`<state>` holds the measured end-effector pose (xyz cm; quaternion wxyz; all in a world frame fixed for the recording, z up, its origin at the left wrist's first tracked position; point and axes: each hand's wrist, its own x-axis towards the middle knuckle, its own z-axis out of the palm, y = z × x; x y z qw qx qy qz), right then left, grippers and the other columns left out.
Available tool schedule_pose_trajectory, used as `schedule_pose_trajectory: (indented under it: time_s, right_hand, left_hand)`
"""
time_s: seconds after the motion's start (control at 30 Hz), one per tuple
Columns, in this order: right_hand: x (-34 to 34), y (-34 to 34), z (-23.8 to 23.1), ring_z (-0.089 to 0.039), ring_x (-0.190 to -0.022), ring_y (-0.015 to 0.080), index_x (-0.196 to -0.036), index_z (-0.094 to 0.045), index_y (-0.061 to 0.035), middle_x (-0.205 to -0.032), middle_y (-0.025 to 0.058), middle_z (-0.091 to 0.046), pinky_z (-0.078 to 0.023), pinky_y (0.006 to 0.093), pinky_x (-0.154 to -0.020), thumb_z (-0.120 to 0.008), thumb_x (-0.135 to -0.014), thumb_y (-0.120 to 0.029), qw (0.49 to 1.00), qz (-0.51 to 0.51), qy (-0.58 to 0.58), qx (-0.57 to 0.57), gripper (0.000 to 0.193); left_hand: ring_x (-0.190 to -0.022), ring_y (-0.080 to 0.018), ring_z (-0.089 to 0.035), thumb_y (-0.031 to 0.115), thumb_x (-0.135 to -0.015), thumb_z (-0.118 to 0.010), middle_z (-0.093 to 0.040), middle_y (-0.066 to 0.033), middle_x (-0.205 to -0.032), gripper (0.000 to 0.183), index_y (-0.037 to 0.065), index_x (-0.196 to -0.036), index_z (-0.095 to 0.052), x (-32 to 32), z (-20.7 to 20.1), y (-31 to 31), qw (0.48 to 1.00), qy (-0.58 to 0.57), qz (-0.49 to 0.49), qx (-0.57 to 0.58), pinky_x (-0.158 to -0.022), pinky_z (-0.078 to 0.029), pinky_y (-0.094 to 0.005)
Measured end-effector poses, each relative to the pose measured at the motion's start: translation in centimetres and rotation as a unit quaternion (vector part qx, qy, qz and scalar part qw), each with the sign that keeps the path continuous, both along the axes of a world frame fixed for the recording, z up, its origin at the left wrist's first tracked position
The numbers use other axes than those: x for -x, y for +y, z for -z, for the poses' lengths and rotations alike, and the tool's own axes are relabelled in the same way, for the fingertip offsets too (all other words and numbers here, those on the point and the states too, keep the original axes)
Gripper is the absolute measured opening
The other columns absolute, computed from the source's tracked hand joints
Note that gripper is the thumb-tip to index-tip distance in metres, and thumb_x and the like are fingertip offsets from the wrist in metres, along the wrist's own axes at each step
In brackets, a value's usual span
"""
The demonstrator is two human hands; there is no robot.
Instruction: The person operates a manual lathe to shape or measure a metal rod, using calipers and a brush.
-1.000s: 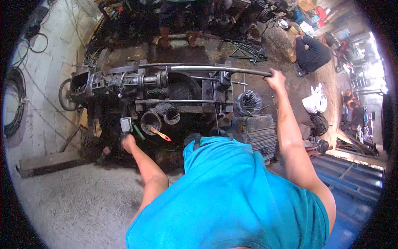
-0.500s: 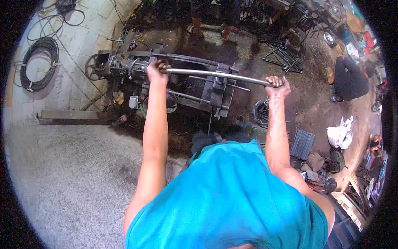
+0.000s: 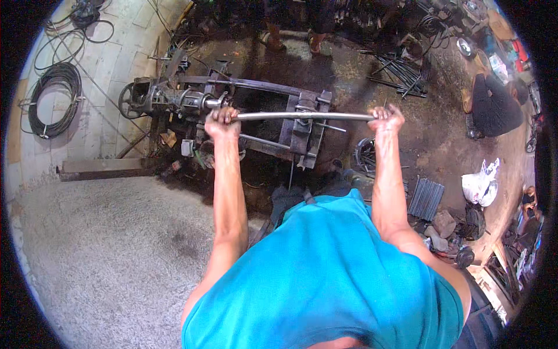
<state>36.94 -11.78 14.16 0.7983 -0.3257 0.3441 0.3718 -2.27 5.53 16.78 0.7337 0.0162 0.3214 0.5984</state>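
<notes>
A long grey metal rod (image 3: 305, 116) stretches sideways between my hands, above a dark metal machine (image 3: 300, 136). My left hand (image 3: 222, 121) is closed around its left end, close to the machine's shiny spindle (image 3: 213, 103). At the other end, my right hand (image 3: 386, 118) grips the rod with its fingers curled over it. The machine's frame has long rails and a thick block across its right part. A spoked handwheel (image 3: 126, 99) sits at its far left.
A coil of black cable (image 3: 55, 100) hangs at the left. Several loose rods (image 3: 400, 75) lie on the floor beyond; a bundle of rods (image 3: 426, 199) and a white plastic bag (image 3: 481, 185) are at the right. Another person's feet (image 3: 315, 44) stand behind the machine. Someone sits at the far right.
The rod has come nearer to me and lies more level, its left end lowered in the picture. My left hand has moved down and slightly right, still holding on.
</notes>
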Motion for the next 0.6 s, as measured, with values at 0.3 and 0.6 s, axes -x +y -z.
schedule_pose_trajectory:
  time_s: [0.3, 0.6]
  right_hand:
    - [15.9, 25.6, -7.1, -0.036, -0.133, 0.0298, -0.139, -0.044, -0.0146, -0.141, 0.0203, -0.042, -0.028, 0.0467, -0.111, -0.040, -0.096, -0.048, 0.446, -0.514, -0.628, -0.378, 0.055]
    - [16.2, 10.9, -32.1, -0.061, -0.106, 0.0281, -0.121, -0.059, 0.0009, -0.116, 0.0177, -0.064, -0.046, 0.0368, -0.093, -0.052, -0.095, -0.047, -0.025, -0.689, -0.576, -0.438, 0.055]
  left_hand:
    - [-0.090, -0.0272, -0.065, 0.042, -0.090, -0.046, -0.069, -0.0181, -0.103, 0.049, 0.001, -0.107, -0.066, 17.1, 3.7, -20.5, 0.793, 0.467, 0.346, 0.180, -0.081, -0.047, -0.0411]
    - [-0.080, -0.0167, -0.064, 0.037, -0.095, -0.041, -0.068, -0.0055, -0.106, 0.042, 0.007, -0.120, -0.056, 27.3, 9.6, -23.5, 0.670, 0.632, 0.318, 0.225, -0.066, -0.045, -0.0322]
